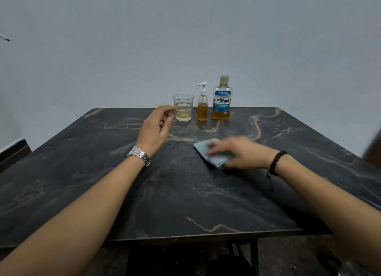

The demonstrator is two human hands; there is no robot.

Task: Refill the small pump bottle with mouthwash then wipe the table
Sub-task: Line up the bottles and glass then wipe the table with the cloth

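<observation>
Pressing flat on a folded light-blue cloth [214, 153], the right hand [240, 155] lies on the dark marble table [185, 193] at about 3 o'clock of centre, blurred, fingers spread. At 12 o'clock stand a glass [183, 107], the small pump bottle [202, 104] and the mouthwash bottle [221, 99], side by side. The left hand [153, 129] hovers loosely curled just beside the glass, holding nothing.

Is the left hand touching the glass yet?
Cannot tell. In the head view the left hand is curved beside the glass, fingertips overlapping its left edge; no clear contact or gap shows.
</observation>
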